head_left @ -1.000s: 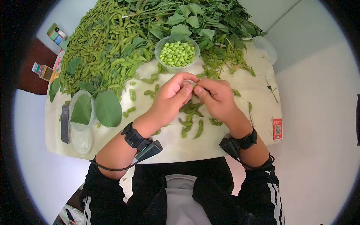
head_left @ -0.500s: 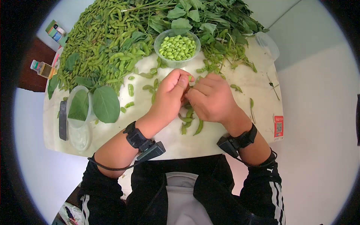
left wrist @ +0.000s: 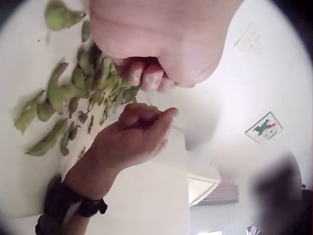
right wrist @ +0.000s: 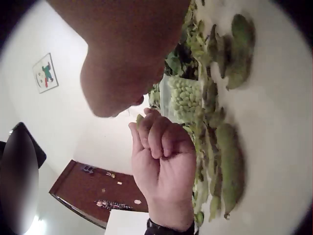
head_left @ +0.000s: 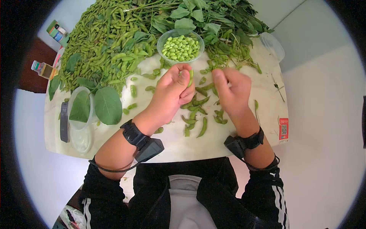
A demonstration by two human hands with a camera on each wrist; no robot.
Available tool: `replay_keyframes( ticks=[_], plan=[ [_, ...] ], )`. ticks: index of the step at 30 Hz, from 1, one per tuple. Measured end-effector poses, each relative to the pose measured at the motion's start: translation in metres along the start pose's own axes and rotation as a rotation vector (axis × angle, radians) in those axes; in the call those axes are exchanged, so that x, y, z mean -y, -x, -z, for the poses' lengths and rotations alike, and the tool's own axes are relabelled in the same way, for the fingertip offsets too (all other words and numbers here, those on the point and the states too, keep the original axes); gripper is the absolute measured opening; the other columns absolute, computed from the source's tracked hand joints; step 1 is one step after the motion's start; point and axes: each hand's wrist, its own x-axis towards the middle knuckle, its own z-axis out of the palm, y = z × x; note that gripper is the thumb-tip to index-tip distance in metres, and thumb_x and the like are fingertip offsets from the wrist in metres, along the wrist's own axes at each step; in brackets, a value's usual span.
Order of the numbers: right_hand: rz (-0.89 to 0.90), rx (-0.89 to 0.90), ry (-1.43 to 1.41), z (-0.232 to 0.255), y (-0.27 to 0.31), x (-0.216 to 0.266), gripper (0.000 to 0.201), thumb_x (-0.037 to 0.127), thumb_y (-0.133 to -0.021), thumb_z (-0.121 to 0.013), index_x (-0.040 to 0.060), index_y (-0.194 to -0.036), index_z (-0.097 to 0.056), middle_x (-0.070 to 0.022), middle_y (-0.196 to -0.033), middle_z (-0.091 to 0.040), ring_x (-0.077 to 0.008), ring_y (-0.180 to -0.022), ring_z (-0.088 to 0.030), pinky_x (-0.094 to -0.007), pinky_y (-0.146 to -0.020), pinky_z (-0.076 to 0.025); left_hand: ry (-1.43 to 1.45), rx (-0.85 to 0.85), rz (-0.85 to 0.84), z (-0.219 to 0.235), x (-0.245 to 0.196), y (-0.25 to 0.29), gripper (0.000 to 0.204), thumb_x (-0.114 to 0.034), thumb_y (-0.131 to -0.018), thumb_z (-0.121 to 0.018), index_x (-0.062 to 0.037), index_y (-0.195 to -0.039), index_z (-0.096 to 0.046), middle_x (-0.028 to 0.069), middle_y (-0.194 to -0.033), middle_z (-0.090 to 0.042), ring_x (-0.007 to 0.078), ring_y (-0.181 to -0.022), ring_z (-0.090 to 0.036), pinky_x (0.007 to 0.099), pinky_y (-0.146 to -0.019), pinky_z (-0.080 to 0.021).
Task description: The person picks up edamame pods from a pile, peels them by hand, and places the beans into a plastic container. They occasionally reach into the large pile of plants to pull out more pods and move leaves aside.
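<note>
My left hand (head_left: 171,87) pinches a green soybean pod (head_left: 191,78) between thumb and fingers, with the other fingers curled in. The pod's tip pokes out above the fingertips in the right wrist view. My right hand (head_left: 232,89) is apart from it to the right, fingers curled and thumb pressed against them. A small greenish bit (left wrist: 155,108) shows between its fingers in the left wrist view. Several loose pods (head_left: 202,127) lie on the table below and between the hands. Beyond them stands a clear bowl (head_left: 159,50) of shelled green beans (head_left: 180,49).
A large heap of pods (head_left: 103,49) covers the back left, and leafy stalks (head_left: 225,19) fill the back right. At the left are a clear tub (head_left: 91,110) with a leaf, a phone (head_left: 64,122) and a bottle (head_left: 44,70). An empty-looking container (head_left: 272,45) sits far right.
The hands were together at the pod; the right hand has drawn away to the right, while the left keeps the pod and has tilted up slightly. Pods between them are now uncovered.
</note>
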Motion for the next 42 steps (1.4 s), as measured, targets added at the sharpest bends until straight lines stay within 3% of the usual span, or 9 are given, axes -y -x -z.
replay_keyframes(
  ticks=[3, 4, 6, 12, 21, 34, 36, 39, 42],
  plan=[
    [-0.065, -0.174, -0.471, -0.011, -0.009, -0.010, 0.012, 0.008, -0.085, -0.063, 0.0003, -0.094, -0.063, -0.0033, -0.077, -0.060, -0.0107, -0.067, -0.052, -0.0254, -0.064, -0.044, 0.039, 0.114, 0.011, 0.005, -0.001, -0.002, 0.035, -0.045, -0.093, -0.050, -0.0124, -0.103, -0.045, -0.0044, -0.063, -0.034, 0.0059, -0.053, -0.029, 0.0211, -0.050, -0.024],
    [-0.065, -0.179, -0.468, -0.010, -0.008, -0.012, 0.012, 0.008, -0.085, -0.063, 0.0003, -0.094, -0.063, -0.0033, -0.077, -0.060, -0.0107, -0.067, -0.052, -0.0254, -0.064, -0.044, 0.039, 0.119, 0.013, 0.005, 0.000, -0.002, 0.035, -0.045, -0.093, -0.050, -0.0124, -0.103, -0.045, -0.0044, -0.063, -0.034, 0.0059, -0.053, -0.029, 0.0211, -0.050, -0.024],
    [-0.130, 0.236, -0.702, -0.009, -0.007, -0.011, 0.019, 0.005, -0.085, -0.062, -0.0001, -0.103, -0.062, 0.0001, -0.083, -0.059, -0.0071, -0.074, -0.053, -0.0225, -0.068, -0.044, 0.044, 0.091, 0.018, 0.005, 0.002, -0.002, 0.033, -0.045, -0.092, -0.052, -0.0125, -0.095, -0.045, -0.0049, -0.064, -0.036, 0.0053, -0.052, -0.030, 0.0208, -0.049, -0.023],
    [-0.321, 0.428, -1.035, -0.009, -0.003, -0.006, 0.014, 0.000, -0.081, -0.062, 0.0002, -0.094, -0.060, 0.0000, -0.074, -0.059, -0.0071, -0.063, -0.054, -0.0208, -0.061, -0.045, 0.125, 0.266, 0.176, 0.015, 0.001, -0.004, 0.029, -0.036, -0.094, -0.056, -0.0096, -0.093, -0.045, -0.0044, -0.069, -0.039, 0.0053, -0.055, -0.032, 0.0211, -0.051, -0.024],
    [-0.479, 0.577, -1.111, -0.001, -0.004, 0.001, 0.013, -0.002, -0.076, -0.057, 0.0000, -0.089, -0.057, -0.0054, -0.065, -0.061, -0.0086, -0.047, -0.054, -0.0193, -0.039, -0.035, 0.044, 0.224, 0.187, 0.015, 0.006, -0.005, 0.030, -0.033, -0.092, -0.060, -0.0106, -0.093, -0.041, -0.0054, -0.071, -0.038, 0.0040, -0.054, -0.030, 0.0205, -0.049, -0.022],
    [-0.577, 0.529, -1.113, -0.009, -0.004, -0.003, 0.007, 0.001, -0.079, -0.057, 0.0008, -0.085, -0.053, -0.0107, -0.065, -0.064, -0.0154, -0.047, -0.060, -0.0232, -0.040, -0.042, -0.054, 0.191, 0.225, 0.018, 0.002, -0.005, 0.021, -0.029, -0.097, -0.053, -0.0097, -0.104, -0.045, -0.0010, -0.073, -0.050, 0.0031, -0.054, -0.037, 0.0178, -0.050, -0.028],
    [-0.579, 0.421, -1.005, -0.010, -0.006, -0.005, 0.007, 0.000, -0.080, -0.058, 0.0010, -0.085, -0.054, -0.0100, -0.066, -0.064, -0.0147, -0.048, -0.060, -0.0229, -0.041, -0.043, -0.394, 0.114, 0.051, 0.007, 0.004, -0.002, 0.019, -0.026, -0.099, -0.050, -0.0084, -0.103, -0.045, -0.0008, -0.074, -0.053, 0.0044, -0.056, -0.042, 0.0186, -0.049, -0.031],
    [-0.502, 0.362, -0.891, -0.008, -0.006, -0.003, 0.005, 0.000, -0.081, -0.058, 0.0011, -0.084, -0.054, -0.0087, -0.066, -0.064, -0.0132, -0.048, -0.060, -0.0220, -0.042, -0.043, -0.487, 0.084, -0.034, 0.002, 0.009, 0.002, 0.019, -0.024, -0.100, -0.046, -0.0051, -0.102, -0.046, 0.0026, -0.079, -0.058, 0.0069, -0.061, -0.050, 0.0204, -0.053, -0.038],
    [-0.461, 0.457, -0.827, -0.008, -0.005, -0.001, 0.006, 0.001, -0.082, -0.061, 0.0011, -0.083, -0.055, -0.0077, -0.067, -0.064, -0.0110, -0.050, -0.059, -0.0212, -0.043, -0.043, -0.668, 0.088, -0.074, 0.004, 0.013, 0.002, 0.020, -0.023, -0.101, -0.043, -0.0038, -0.096, -0.048, 0.0029, -0.074, -0.057, 0.0077, -0.064, -0.053, 0.0214, -0.054, -0.040]
  ],
)
